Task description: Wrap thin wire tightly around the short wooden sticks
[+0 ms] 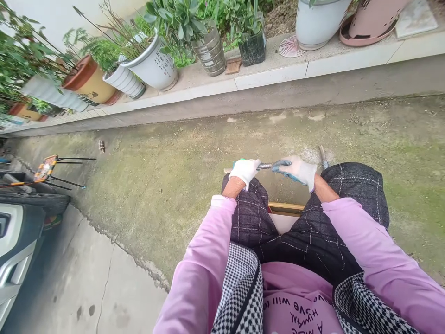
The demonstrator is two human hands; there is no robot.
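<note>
My left hand, in a white glove, is closed around a thin rod-like tool held level above my lap. The bare stretch of the tool looks like grey, ribbed metal. A tan end pokes out to the left of that hand. Gripping the other end is my right hand, in a white glove with blue-grey coated fingers, which cover the tip. The tool's exact kind cannot be made out. Beside my right knee, a second short tool with a brownish handle rests on the ground, partly hidden by the knee.
A low tiled ledge with several potted plants runs along the far side. Between my knees shows a yellow wooden edge. At left are a chair with black legs and part of a vehicle. Mossy concrete surrounds me.
</note>
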